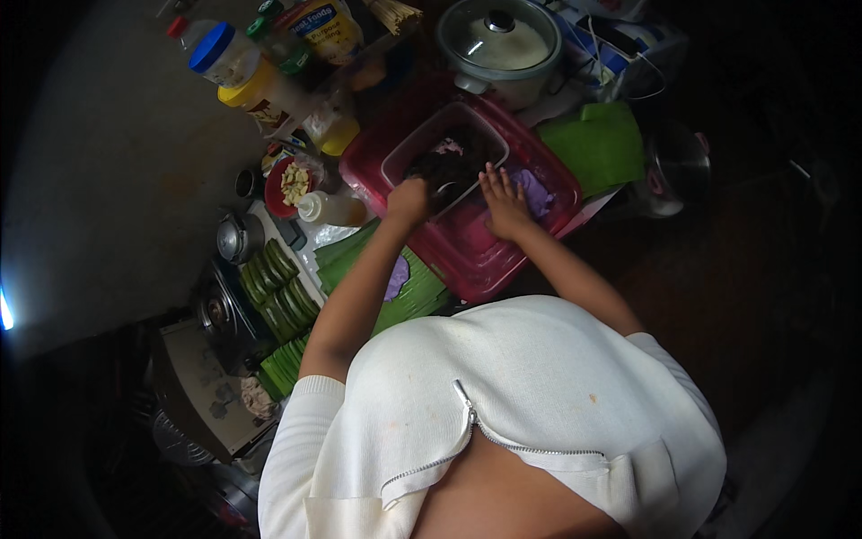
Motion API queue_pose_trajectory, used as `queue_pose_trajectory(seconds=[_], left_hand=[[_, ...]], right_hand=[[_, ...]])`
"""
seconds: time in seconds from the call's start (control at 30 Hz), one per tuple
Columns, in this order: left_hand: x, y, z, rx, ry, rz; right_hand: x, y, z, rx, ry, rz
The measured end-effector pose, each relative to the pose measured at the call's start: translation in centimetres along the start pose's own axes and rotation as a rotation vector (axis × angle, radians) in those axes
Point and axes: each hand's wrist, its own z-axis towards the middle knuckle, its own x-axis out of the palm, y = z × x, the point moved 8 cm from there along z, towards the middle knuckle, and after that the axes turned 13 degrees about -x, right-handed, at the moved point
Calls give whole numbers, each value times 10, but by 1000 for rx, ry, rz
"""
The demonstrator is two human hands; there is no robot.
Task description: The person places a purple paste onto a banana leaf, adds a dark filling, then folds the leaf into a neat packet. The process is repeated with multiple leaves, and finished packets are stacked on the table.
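My left hand (409, 202) is closed at the near left corner of a clear plastic container (397, 149), on what looks like a spoon (444, 186); its handle is hidden. Dark food (441, 164) with a small pink patch (449, 145) lies inside. The container sits in a red plastic basin (471, 286). My right hand (505, 205) is spread, its fingertips by the container's right rim. Beside that hand, purple dough-like material (533, 192) lies in the basin. Between my left forearm and the basin, another purple piece (397, 278) rests on green leaves (421, 296).
A lidded rice cooker (498, 57) stands beyond the basin. Green leaf pieces (596, 148) lie to the right. At left are a squeeze bottle (331, 209), a red bowl of chopped food (295, 183), stacked leaf-wrapped bundles (279, 293) and lidded jars (232, 60).
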Motion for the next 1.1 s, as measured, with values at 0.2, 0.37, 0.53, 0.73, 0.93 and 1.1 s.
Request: queue_pose_trajectory(seconds=[0.2,0.37,0.53,0.73,0.93,1.1], left_hand=[[-4,5,-3,-140,-20,70],[7,-7,-14,-81,-36,9],[9,8,-7,-115,-21,-2],[26,-1,0,-17,55,-137],[21,27,22,-174,216,-511],[-5,7,20,-141,-142,-64]], right_hand=[[-1,4,1,-5,28,-2],[0,0,1,-5,9,-19],[-1,3,1,-12,9,-5],[1,1,1,-17,-8,-11],[-3,4,0,-8,26,-2],[-3,2,-1,4,44,0]])
